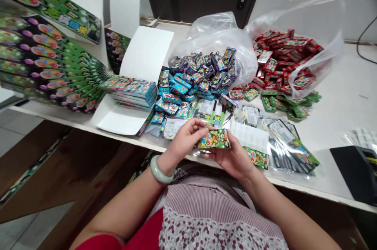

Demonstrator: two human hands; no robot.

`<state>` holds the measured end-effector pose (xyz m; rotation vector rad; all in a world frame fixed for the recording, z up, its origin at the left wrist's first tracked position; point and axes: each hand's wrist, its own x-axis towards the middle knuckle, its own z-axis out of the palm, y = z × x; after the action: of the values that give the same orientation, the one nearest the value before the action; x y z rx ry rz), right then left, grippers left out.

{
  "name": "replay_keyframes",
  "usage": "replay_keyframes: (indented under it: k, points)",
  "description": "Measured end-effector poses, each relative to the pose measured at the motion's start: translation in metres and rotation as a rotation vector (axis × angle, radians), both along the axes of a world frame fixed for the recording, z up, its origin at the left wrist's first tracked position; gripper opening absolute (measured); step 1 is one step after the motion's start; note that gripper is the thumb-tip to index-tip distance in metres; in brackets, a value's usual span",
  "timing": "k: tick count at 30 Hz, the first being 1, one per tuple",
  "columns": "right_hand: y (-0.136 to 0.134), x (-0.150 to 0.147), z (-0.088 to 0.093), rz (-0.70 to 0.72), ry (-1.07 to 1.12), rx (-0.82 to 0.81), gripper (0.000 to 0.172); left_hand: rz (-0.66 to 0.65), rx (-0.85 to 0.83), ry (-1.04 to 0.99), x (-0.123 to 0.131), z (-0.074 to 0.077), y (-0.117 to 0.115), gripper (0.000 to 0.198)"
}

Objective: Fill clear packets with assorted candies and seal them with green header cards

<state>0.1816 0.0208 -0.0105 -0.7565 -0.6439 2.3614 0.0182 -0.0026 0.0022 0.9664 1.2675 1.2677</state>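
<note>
Both hands meet at the table's near edge around a small green printed packet. My left hand, with a pale green bangle on its wrist, pinches the packet's left end. My right hand cups the packet from below and the right, fingers curled under it. Just beyond the hands lie flat clear sleeves with green cards. A heap of small blue boxes spills from a clear plastic bag behind them.
An open white display box holding stacked packs stands at the left. Green printed cartons are fanned out at far left. Red boxes fill a second clear bag at the right, green ones beside it. A black device sits at the right edge.
</note>
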Motion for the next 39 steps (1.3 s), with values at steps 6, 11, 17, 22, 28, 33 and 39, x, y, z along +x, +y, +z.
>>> replay_keyframes:
  k: [6, 11, 17, 22, 28, 33, 39]
  points:
    - [-0.004, -0.001, -0.012, -0.133, -0.242, 0.648, 0.056, -0.105, -0.204, -0.34, -0.005, -0.01, -0.025, 0.04]
    - [-0.006, 0.013, -0.009, -0.013, -0.601, 1.383, 0.067, -0.062, -0.285, -0.455, -0.005, -0.022, -0.036, 0.041]
    - [-0.008, 0.028, -0.001, 0.152, -0.841, 1.649, 0.08, -0.04, -0.181, -0.178, 0.007, -0.029, -0.032, 0.041]
    - [-0.001, 0.038, -0.003, 0.029, -0.901, 1.648, 0.072, -0.102, 0.002, 0.211, -0.001, -0.024, -0.022, 0.039]
    - [0.044, 0.068, 0.0, -0.142, -1.082, 1.717, 0.068, -0.401, 0.299, 1.198, -0.05, -0.022, 0.014, 0.091]
    - [0.059, 0.069, -0.001, -0.202, -1.138, 1.791, 0.067, -0.442, 0.331, 1.411, -0.053, -0.021, 0.019, 0.088]
    - [0.055, 0.056, 0.008, -0.125, -1.051, 1.818, 0.073, -0.347, 0.484, 1.356, -0.062, -0.002, 0.002, 0.092]
